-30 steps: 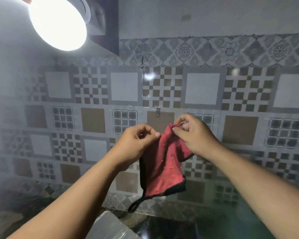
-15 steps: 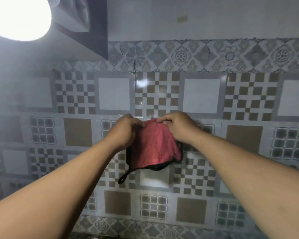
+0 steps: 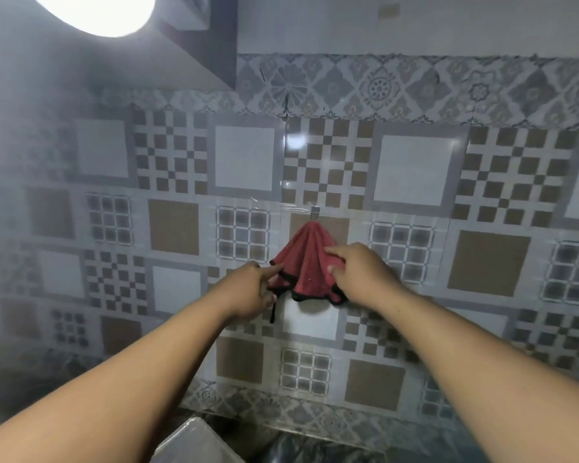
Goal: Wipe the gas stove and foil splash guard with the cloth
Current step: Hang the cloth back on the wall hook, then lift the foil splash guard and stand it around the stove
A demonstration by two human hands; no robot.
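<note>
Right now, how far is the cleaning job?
Looks near its end: the red cloth hangs from the wall hook. The right hand rests on it; the left hand touches its edge. Left: letting go. The stove is out of view, so its wiping is unconfirmed.

The cloth [image 3: 306, 259] under my right hand [image 3: 358, 275] and against my left hand [image 3: 253, 292] is soft red fabric, matt and slightly fuzzy, edged in black stitching. It hangs from a small shiny metal hook [image 3: 315, 212]. The wall tiles [image 3: 411, 168] look glazed and smooth, with a clear glossy plastic film [image 3: 293, 142] over them catching the lamp's glare
</note>
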